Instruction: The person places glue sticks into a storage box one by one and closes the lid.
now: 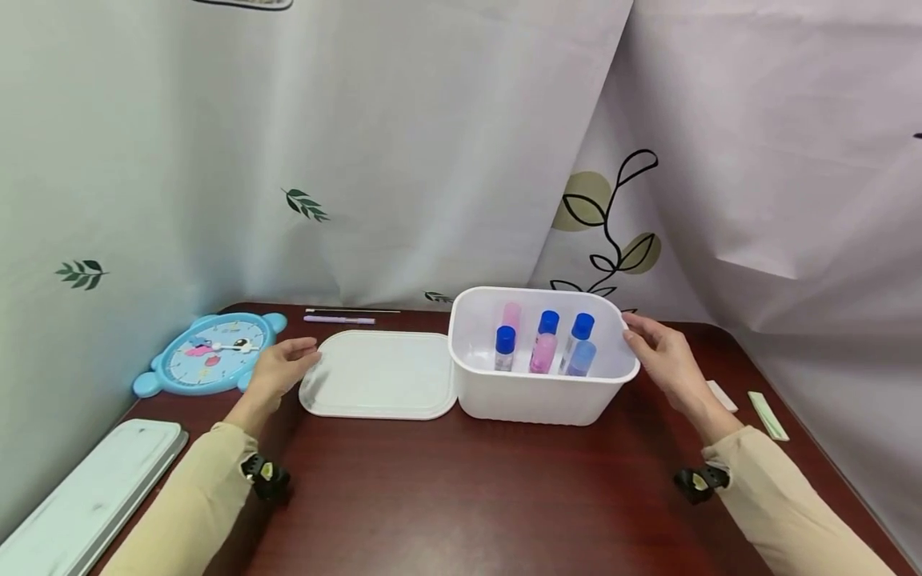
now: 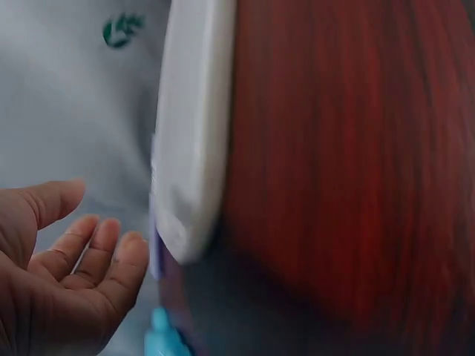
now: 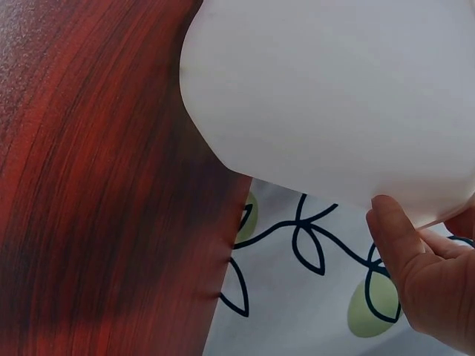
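Observation:
A white plastic storage bin [image 1: 533, 400] stands on the table, with several small bottles [image 1: 543, 352] inside, some blue-capped, with pink, clear or blue bodies. At its right end, my right hand [image 1: 666, 356] grips the rim, thumb [image 3: 390, 219] against the outer wall and the other fingers at the edge. To the left of the bin lies a flat white lid [image 1: 385, 376], its right end close beside the bin. Near the lid's left end, my left hand [image 1: 281, 370] has its fingers loosely bent and holds nothing; the left wrist view shows a gap between fingertips and lid.
A blue animal-shaped toy clock [image 1: 216, 354] lies at the far left. In front of it is a long white case [image 1: 101, 488]. A purple pen [image 1: 338, 320] and a thin stick lie at the back edge. Two small pale strips [image 1: 767, 416] sit at the right, and curtains [image 1: 403, 160] surround the table.

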Motion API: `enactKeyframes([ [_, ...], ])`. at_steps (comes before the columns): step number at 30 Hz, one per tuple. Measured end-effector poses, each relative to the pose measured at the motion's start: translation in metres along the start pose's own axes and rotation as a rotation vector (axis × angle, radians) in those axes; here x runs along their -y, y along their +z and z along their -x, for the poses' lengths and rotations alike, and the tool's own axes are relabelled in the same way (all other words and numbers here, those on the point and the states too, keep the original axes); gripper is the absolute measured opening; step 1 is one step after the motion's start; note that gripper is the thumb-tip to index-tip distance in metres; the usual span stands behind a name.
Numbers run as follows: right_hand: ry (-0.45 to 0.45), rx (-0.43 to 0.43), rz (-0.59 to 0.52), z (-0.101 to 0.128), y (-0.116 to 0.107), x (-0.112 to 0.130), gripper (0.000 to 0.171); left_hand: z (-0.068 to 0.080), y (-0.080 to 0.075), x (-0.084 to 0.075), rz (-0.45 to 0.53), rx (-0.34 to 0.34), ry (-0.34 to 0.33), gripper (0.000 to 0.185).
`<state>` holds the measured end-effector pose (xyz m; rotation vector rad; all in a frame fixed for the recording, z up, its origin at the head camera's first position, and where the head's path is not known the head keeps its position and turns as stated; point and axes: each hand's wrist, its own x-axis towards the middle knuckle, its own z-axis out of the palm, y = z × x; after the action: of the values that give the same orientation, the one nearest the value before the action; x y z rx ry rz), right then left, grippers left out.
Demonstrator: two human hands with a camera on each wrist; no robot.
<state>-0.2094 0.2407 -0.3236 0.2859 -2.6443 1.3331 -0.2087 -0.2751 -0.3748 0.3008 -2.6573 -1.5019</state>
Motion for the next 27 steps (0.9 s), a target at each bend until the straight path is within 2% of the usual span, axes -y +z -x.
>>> enactKeyframes([
  [3, -0.002, 0.000, -0.001, 0.000, 0.000, 0.000, 0.046, -0.002, -0.005, 0.007, -0.049, 0.020, -0.051, 0.049],
  [9, -0.010, -0.006, -0.004, 0.000, -0.001, 0.002, 0.045, -0.006, -0.011, 0.012, -0.037, 0.113, -0.146, 0.054],
  [17, -0.012, -0.010, -0.005, 0.000, 0.000, 0.003, 0.045, -0.008, -0.020, 0.016, -0.032, 0.133, -0.136, 0.050],
  [20, -0.003, -0.006, -0.013, 0.001, 0.001, 0.003, 0.046, -0.007, -0.024, 0.014, 0.008, 0.133, -0.147, 0.050],
  [24, 0.032, 0.003, -0.027, 0.003, 0.000, 0.002, 0.049, -0.005, -0.034, 0.011, 0.113, 0.148, -0.164, 0.051],
  [27, 0.045, -0.030, -0.074, 0.006, 0.000, 0.001, 0.052, -0.003, -0.044, 0.008, 0.240, 0.181, -0.170, 0.032],
])
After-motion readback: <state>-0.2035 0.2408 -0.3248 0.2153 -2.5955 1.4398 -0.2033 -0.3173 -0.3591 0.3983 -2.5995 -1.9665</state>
